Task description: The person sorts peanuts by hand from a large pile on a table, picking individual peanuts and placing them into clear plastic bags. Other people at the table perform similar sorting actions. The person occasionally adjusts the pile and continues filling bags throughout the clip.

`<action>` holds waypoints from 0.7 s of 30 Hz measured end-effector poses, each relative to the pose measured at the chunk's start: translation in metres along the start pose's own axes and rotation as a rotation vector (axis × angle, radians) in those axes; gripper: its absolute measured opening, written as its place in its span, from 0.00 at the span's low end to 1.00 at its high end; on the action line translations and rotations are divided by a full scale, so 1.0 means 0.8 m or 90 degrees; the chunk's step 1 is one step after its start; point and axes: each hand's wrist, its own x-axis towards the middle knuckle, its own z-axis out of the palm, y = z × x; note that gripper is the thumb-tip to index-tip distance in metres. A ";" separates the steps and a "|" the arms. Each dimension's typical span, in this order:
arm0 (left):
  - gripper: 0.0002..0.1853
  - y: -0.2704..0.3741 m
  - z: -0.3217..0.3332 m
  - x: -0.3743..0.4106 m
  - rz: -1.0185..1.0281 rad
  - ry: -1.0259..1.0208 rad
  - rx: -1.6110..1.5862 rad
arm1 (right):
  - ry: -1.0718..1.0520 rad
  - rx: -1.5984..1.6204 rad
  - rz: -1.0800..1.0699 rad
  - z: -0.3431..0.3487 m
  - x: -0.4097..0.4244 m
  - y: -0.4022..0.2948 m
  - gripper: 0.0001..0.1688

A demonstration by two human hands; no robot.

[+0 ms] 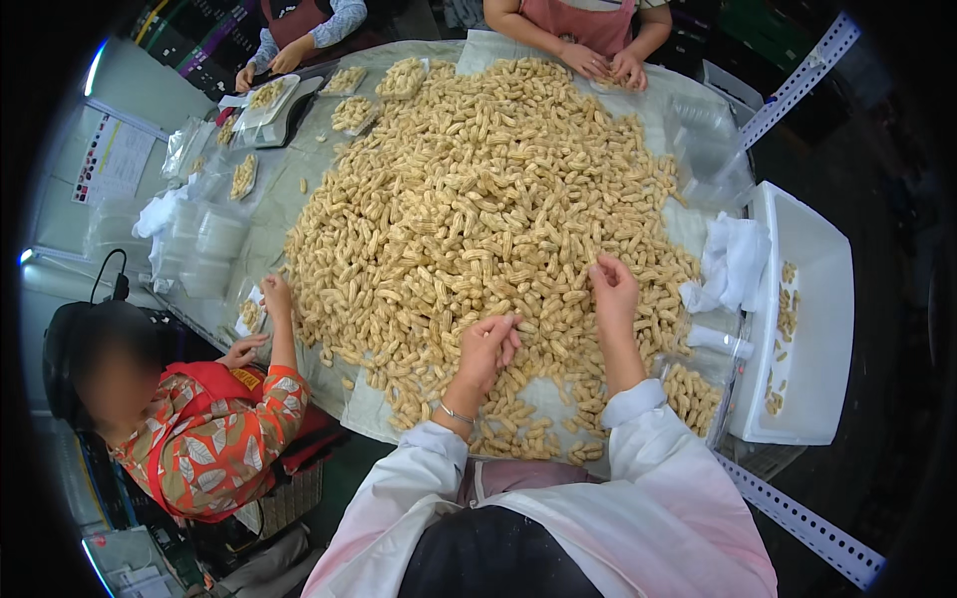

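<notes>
A wide heap of unshelled peanuts [478, 202] covers much of the cloth-lined table in front of me. My left hand [487, 349] is over the near part of the heap, fingers curled, with a peanut at its fingertips; whether it is gripped is unclear. Farther right, my right hand [616, 288] touches the heap with thumb and forefinger close together, and what lies between them cannot be made out. Loose peanuts [516, 433] are spread on the cloth at the near edge. A clear plastic tray filled with peanuts [689, 396] stands to the right of my right forearm.
At right are a white foam box [811, 329] with some peanuts inside, white gloves [729, 261], stacked clear trays [703, 149] and perforated metal posts [800, 82]. A co-worker [217, 426] sits at left; two more work across the table. A scale [288, 112] and filled trays [404, 78] stand back left.
</notes>
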 end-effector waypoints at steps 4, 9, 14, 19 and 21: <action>0.14 -0.003 -0.003 0.004 0.013 -0.009 0.003 | 0.078 -0.155 -0.031 -0.008 0.007 0.021 0.10; 0.14 -0.001 -0.004 0.003 0.020 -0.014 -0.011 | 0.074 -0.227 -0.064 -0.001 0.045 0.015 0.08; 0.14 -0.002 -0.004 0.003 0.003 -0.002 0.003 | 0.072 -0.411 -0.180 0.016 0.079 0.023 0.09; 0.14 0.001 0.001 0.000 0.007 -0.002 0.004 | 0.119 -0.276 -0.103 0.011 0.066 0.017 0.08; 0.14 0.004 0.000 0.002 0.017 -0.019 -0.002 | 0.172 -0.335 -0.208 0.008 0.062 0.017 0.08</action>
